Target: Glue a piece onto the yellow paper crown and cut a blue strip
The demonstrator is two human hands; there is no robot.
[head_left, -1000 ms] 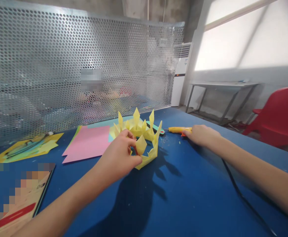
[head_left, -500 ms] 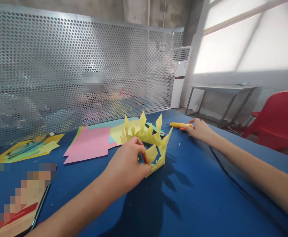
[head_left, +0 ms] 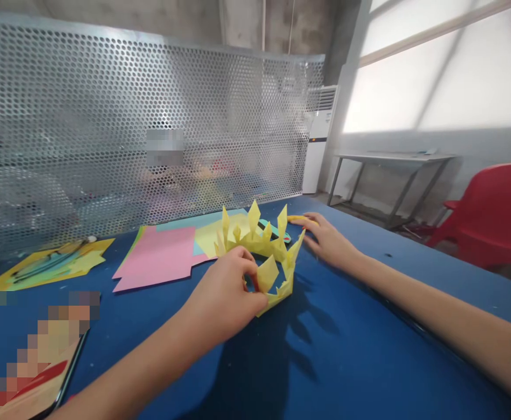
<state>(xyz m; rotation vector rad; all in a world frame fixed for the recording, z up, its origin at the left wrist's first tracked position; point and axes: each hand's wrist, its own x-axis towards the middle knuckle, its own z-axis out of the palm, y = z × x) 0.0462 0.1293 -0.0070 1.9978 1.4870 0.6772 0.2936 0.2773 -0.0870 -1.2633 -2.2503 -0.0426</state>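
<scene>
A yellow paper crown (head_left: pixel 255 238) with pointed tips stands on the blue table (head_left: pixel 352 350). My left hand (head_left: pixel 224 294) is closed, pinching the crown's near rim between thumb and fingers. My right hand (head_left: pixel 331 242) lies just right of the crown, its fingers curled over a yellow glue gun (head_left: pixel 298 219). Only the gun's tip shows past my fingertips. The gun's black cable (head_left: pixel 408 326) runs back along the table under my right forearm.
Pink paper (head_left: pixel 159 256) lies on teal and yellow sheets behind the crown, and a teal tool (head_left: pixel 277 229) pokes out beside it. More yellow scraps (head_left: pixel 49 261) lie far left. A perforated metal screen (head_left: pixel 150 116) backs the table. A red chair (head_left: pixel 496 216) stands right.
My right hand has slid the glue gun leftward, up close to the crown. My left hand has kept its pinch on the crown, which shifted slightly right.
</scene>
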